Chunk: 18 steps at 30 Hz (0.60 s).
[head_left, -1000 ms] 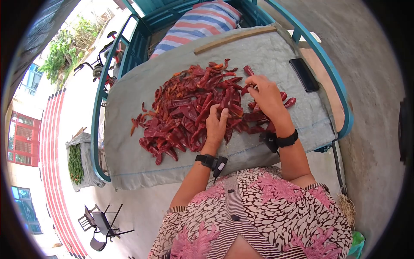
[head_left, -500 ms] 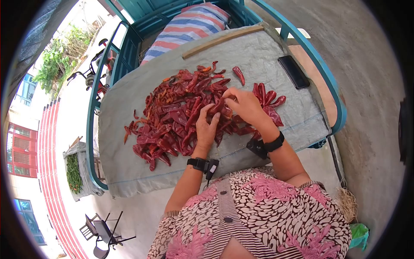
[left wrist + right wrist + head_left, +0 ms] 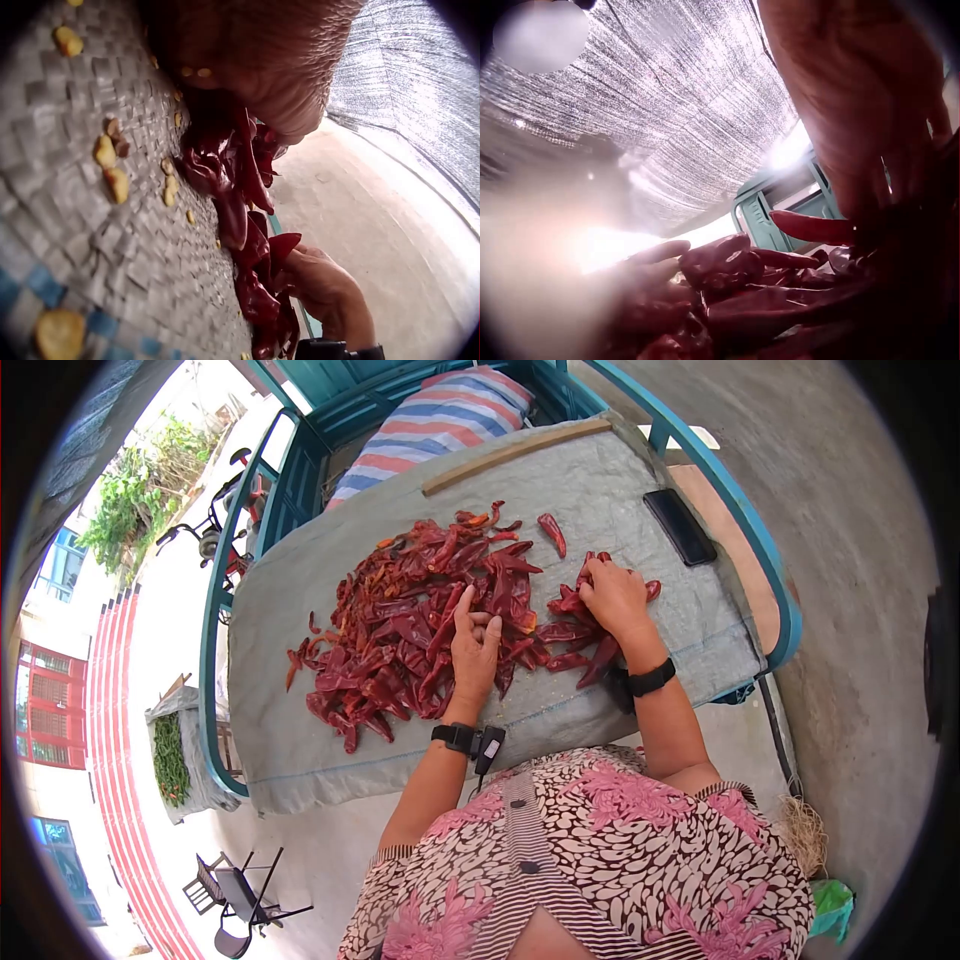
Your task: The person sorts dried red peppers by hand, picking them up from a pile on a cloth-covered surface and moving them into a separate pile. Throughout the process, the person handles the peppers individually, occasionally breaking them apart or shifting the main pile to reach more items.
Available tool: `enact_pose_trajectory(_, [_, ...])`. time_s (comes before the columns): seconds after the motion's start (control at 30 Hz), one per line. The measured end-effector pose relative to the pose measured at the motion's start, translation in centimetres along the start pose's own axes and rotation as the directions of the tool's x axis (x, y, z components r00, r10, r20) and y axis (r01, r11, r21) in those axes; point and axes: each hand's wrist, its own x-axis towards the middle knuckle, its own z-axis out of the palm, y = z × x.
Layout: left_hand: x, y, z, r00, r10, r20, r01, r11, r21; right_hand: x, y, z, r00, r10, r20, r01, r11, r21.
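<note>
A heap of dried red chili peppers (image 3: 400, 630) lies on a grey woven sheet (image 3: 290, 750). My left hand (image 3: 474, 652) rests at the heap's near right side, index finger stretched out and the other fingers loosely bent, with nothing gripped. To the right, my right hand (image 3: 617, 600) reaches down over a smaller group of red peppers (image 3: 565, 632), fingers curled. In the right wrist view a red chili pepper (image 3: 810, 226) sticks out from its fingertips, raised above the others. The left wrist view shows peppers (image 3: 214, 161) under the left palm and yellow seeds (image 3: 105, 150) on the weave.
One pepper (image 3: 552, 534) lies apart beyond the right hand. A black phone (image 3: 679, 527) sits at the sheet's right side, inside a teal cart rail (image 3: 740, 490). A wooden strip (image 3: 515, 457) lies along the back, before a striped bag (image 3: 430, 425).
My right hand went left to a pepper beside the left hand, then back right onto the smaller group. My left hand has loosened, its index finger now straighter. The head view shifted slightly.
</note>
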Motion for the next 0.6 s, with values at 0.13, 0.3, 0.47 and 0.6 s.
enact_pose_trajectory(0.13, [0.1, -0.3, -0.2, 0.999, -0.027, 0.027, 0.027, 1.000, -0.015, 0.0, -0.6, -1.7, 0.995, 0.087, -0.043, -0.075, 0.970, 0.230])
enact_pose_trajectory(0.3, [0.0, -0.2, -0.2, 0.997, -0.059, 0.041, 0.061, 0.996, -0.067, 0.0, -3.4, -3.2, 0.988, 0.082, -0.129, 0.005, 0.829, 0.559])
enact_pose_trajectory(0.47, [0.2, -0.6, -0.2, 0.999, -0.001, 0.045, 0.000, 1.000, 0.005, 0.9, -0.4, -2.2, 0.964, 0.090, -0.252, -0.041, 0.980, 0.192])
enact_pose_trajectory(0.6, [0.0, -0.7, -0.1, 0.999, -0.039, 0.029, 0.039, 0.999, -0.009, 1.3, 1.4, -1.3, 0.982, 0.187, 0.023, -0.181, 0.970, -0.161])
